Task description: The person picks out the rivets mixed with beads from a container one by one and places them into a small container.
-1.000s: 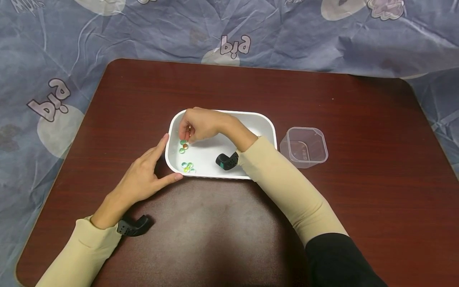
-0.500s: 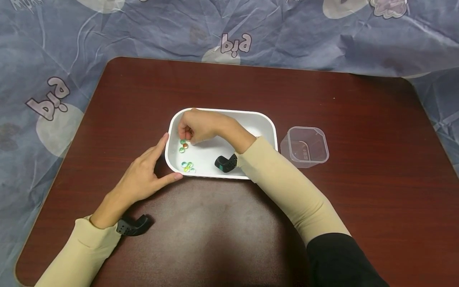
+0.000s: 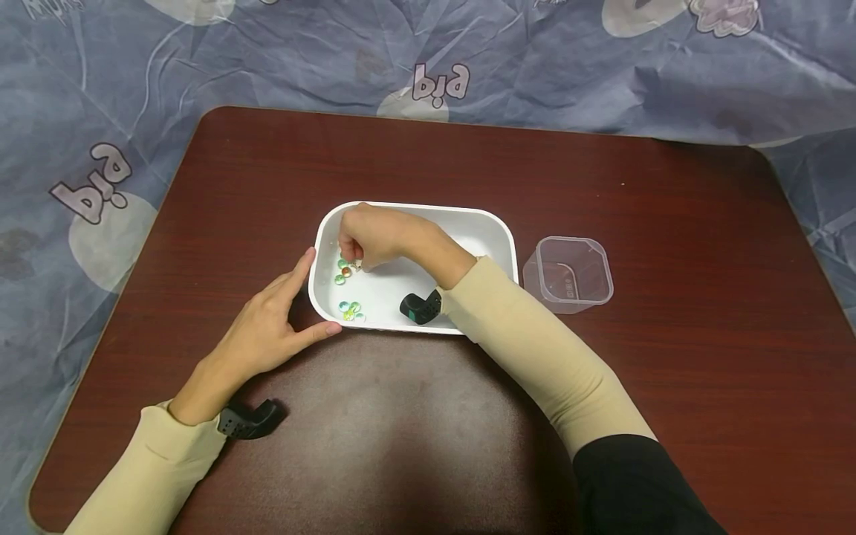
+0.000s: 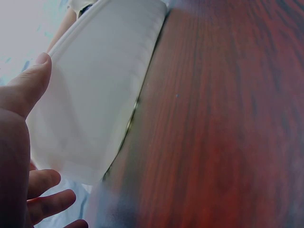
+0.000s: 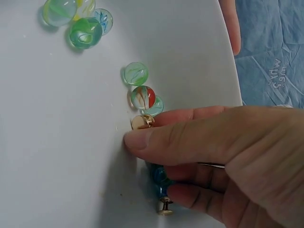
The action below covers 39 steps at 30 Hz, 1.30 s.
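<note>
A small gold-coloured piece (image 5: 141, 122) sits at the fingertips of the right hand (image 3: 376, 234), pinched between thumb and forefinger, inside the white tray (image 3: 428, 318) toward its left end. The other fingers of this hand are curled, and below them, as the right wrist view shows, a second gold-coloured piece (image 5: 165, 208) appears beside something blue (image 5: 160, 175); whether the fingers touch these two cannot be told.

Just beyond the fingertips, close to the tray's left edge, lie three glass marbles (image 5: 143, 97), two green and one clear with red. Four more marbles (image 5: 85, 33), green, yellow and blue, are clustered in the tray's near left corner. Around that same corner the left hand (image 3: 264, 319) is spread wide, forefinger on the left edge and thumb on the near edge.

A clear plastic container (image 3: 576, 290) stands just beside the tray's right edge. Tray and container both rest on the dark reddish-brown tabletop (image 3: 702, 312), around the middle, and a blue printed cloth (image 3: 521, 82) lies past its far edge.
</note>
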Motion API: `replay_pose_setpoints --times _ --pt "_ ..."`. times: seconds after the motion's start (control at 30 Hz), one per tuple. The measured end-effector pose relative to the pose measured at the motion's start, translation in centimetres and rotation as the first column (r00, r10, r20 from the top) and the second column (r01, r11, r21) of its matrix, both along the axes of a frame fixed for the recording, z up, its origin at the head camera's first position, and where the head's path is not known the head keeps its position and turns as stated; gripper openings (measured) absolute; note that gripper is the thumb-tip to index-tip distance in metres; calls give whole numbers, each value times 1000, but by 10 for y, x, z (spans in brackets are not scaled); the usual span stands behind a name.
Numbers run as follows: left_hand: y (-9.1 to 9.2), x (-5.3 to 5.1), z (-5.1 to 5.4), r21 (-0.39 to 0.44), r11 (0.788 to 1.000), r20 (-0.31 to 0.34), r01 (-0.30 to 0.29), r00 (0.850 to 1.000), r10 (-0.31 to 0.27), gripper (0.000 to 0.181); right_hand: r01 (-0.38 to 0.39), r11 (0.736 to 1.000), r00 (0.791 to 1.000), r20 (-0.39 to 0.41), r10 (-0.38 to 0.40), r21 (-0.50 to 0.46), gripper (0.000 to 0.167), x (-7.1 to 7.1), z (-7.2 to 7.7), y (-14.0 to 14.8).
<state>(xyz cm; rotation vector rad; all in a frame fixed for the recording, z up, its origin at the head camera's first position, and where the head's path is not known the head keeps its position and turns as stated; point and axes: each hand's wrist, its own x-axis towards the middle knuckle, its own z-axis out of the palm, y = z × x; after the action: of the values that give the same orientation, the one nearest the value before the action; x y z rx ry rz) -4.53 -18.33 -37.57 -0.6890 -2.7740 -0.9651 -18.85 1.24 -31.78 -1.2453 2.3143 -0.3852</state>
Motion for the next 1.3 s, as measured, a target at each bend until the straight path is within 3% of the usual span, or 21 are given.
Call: replay_pose_setpoints --times 0.4,0.83,1.3 --pt "0 0 1 -3 1000 -1 2 1000 -2 100 -56 998 997 -50 57 24 14 2 -1 -3" --pt "0 0 0 0 1000 -3 4 1000 -4 100 -28 999 999 -25 29 23 20 1 0 -2" --pt "0 1 1 -5 1000 11 2 1000 -2 101 33 999 999 9 -33 -28 15 -2 6 2"
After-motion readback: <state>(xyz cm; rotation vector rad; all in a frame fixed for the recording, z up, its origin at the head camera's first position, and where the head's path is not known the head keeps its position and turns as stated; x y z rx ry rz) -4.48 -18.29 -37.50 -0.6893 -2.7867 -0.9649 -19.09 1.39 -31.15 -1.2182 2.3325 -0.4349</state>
